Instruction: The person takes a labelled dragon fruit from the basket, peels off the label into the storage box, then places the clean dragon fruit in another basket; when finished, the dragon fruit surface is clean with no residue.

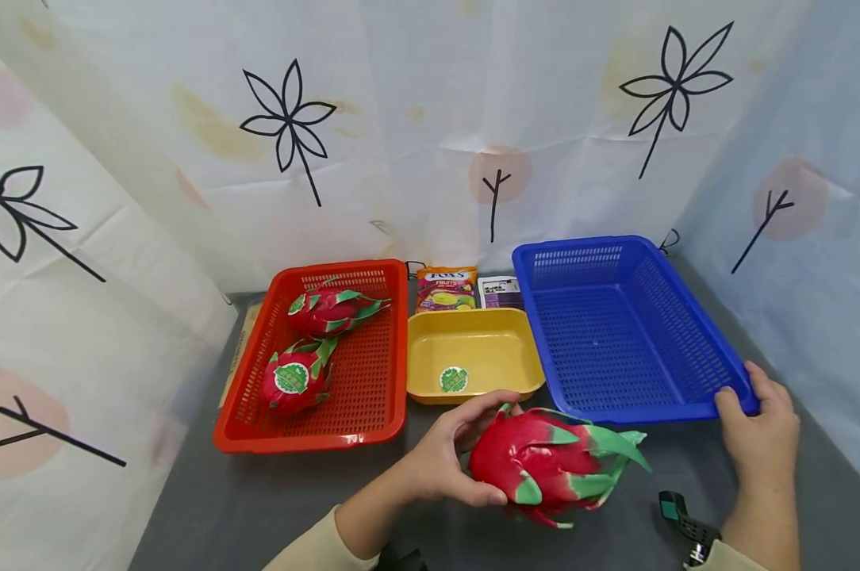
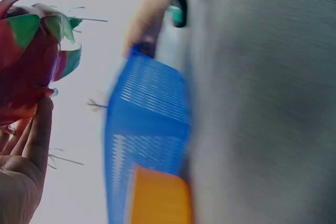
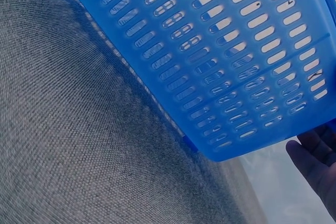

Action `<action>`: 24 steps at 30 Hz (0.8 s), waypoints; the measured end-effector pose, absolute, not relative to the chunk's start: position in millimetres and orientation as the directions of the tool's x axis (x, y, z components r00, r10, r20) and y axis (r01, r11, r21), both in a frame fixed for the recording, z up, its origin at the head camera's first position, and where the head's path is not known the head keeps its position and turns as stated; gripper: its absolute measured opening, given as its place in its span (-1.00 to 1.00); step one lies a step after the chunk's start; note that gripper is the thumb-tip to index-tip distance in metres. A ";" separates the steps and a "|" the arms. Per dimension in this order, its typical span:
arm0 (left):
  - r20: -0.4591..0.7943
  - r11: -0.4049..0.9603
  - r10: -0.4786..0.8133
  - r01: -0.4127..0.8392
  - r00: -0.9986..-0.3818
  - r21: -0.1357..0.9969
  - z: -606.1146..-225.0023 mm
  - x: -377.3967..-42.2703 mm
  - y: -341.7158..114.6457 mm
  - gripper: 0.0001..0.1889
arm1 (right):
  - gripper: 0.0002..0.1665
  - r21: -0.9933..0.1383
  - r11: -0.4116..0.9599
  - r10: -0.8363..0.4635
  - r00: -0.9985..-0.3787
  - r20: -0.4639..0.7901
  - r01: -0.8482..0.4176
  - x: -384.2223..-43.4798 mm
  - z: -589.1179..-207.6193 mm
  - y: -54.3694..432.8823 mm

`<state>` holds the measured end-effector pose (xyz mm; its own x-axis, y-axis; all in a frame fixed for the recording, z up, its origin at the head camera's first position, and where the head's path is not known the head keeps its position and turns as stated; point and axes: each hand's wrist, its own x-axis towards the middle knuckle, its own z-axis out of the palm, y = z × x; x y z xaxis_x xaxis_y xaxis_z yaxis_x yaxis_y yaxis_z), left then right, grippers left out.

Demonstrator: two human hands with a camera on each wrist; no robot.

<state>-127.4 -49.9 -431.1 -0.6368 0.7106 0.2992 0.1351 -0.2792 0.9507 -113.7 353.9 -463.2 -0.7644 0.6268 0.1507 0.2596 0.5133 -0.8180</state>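
Observation:
A red dragon fruit [image 1: 544, 460] with green-tipped scales is gripped at its blunt end by my left hand [image 1: 453, 460], held in front of the yellow tray. The left wrist view shows the same dragon fruit [image 2: 26, 61] raised off the table, fingers against its underside. My right hand [image 1: 764, 424] holds the near right corner of the blue basket [image 1: 616, 412], thumb and fingers around its rim. In the right wrist view the fingers [image 3: 310, 166] reach the corner of the perforated basket wall [image 3: 236, 66]. Nothing lies inside the blue basket.
A red basket [image 1: 373, 396] at left holds two dragon fruits [image 1: 297, 381]. Between the baskets sits a yellow tray [image 1: 473, 341] with a green round sticker. Behind it stand an orange Fox's candy bag [image 1: 447, 289] and a purple-white packet [image 1: 500, 292]. Patterned curtains enclose the grey table.

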 end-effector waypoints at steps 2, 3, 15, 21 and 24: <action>0.344 -0.335 0.686 0.141 -0.642 0.932 -422.6 -130.4 -37.7 -0.11 | -0.27 -0.820 0.512 0.626 -0.765 0.152 0.256 -114.2 -463.0 354.5; 0.360 -0.355 0.674 0.145 -0.645 0.924 -418.1 -132.7 -31.2 -0.11 | -0.27 -0.822 0.508 0.626 -0.766 0.148 0.257 -114.1 -463.0 354.6; 0.165 -0.174 0.607 0.072 -0.777 0.982 -386.6 -187.1 44.4 -0.19 | -0.32 -0.835 0.511 0.645 -0.733 0.218 0.202 -112.3 -470.2 355.3; 0.031 0.037 0.586 0.065 -0.810 0.997 -390.4 -211.1 76.8 -0.22 | -0.35 -0.833 0.528 0.640 -0.722 0.263 0.166 -113.9 -471.7 354.1; -0.026 0.117 0.573 0.050 -0.819 0.992 -394.3 -217.3 89.9 -0.23 | -0.37 -0.835 0.534 0.646 -0.701 0.302 0.131 -114.2 -473.6 353.8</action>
<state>-217.3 89.9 -394.3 -0.8192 0.5729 -0.0263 0.0502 0.1173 0.9918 -114.2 353.8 -473.6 -0.7008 0.6461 0.3024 0.1314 0.5336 -0.8355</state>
